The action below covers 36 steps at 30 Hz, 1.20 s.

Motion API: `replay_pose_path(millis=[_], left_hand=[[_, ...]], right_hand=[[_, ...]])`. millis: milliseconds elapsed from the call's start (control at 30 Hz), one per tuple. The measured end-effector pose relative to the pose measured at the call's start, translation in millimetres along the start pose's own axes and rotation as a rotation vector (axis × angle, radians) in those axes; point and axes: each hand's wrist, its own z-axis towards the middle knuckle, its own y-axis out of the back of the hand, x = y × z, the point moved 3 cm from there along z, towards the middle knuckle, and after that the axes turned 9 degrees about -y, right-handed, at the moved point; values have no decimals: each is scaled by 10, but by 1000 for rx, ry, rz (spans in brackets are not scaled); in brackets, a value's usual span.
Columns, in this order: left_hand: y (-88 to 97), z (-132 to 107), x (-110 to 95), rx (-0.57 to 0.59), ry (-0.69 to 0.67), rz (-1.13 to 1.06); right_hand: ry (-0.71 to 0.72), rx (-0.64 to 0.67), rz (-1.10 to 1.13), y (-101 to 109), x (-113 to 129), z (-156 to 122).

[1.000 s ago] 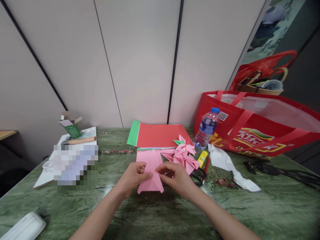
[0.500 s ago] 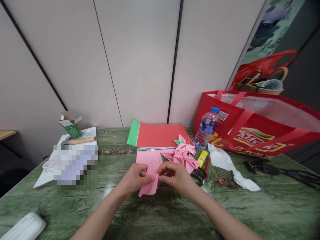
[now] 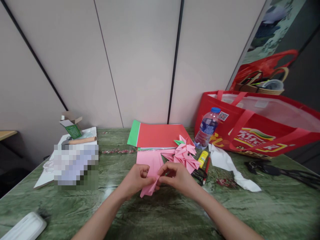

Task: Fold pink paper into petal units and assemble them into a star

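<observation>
Fingers [image 3: 167, 166] pinching one folded paper [image 3: 153, 172], one bottle [image 3: 207, 130]

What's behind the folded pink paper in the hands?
Beyond the folded pink paper lies a flat pink sheet. Whatever sits directly behind the folded paper, left hand and right hand is covered.

A mosaic patch [image 3: 76, 166] blurs whatever lies on the white board [image 3: 43, 178]. The bottom-left corner cuts off a white object [image 3: 25, 226], the right edge a red shopping bag [image 3: 250, 133]. The left hand [image 3: 138, 180] and right hand [image 3: 175, 175] hide parts of the pink paper [image 3: 150, 190]; fine print on the yellow glue stick [image 3: 202, 159] is too small to read
</observation>
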Motion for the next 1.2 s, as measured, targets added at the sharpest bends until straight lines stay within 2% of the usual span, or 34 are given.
replay_pose_path(millis=[300,567,667,867,933,1067,1200], left_hand=[[-27,19,-6,-8,-27,-12],[-64,15,-23,32,-56,-59],[-45,-8,-52,81,-65,-98],[-19,-78,-154,266,-54,-142],[-31,-71,-148,236,-36,-130],[-58,-20,-86,52,-40,-32],[-84,15,-21,48,-70,-70]], right_hand=[[-68,59,223,-10,-52,16],[-108,31,192,17,-60,37],[-139,26,225,31,-68,50],[-179,-6,288,71,-89,78],[-168,-21,265,76,-97,83],[-160,-52,218,71,-127,95],[-139,-50,271,56,-134,99]])
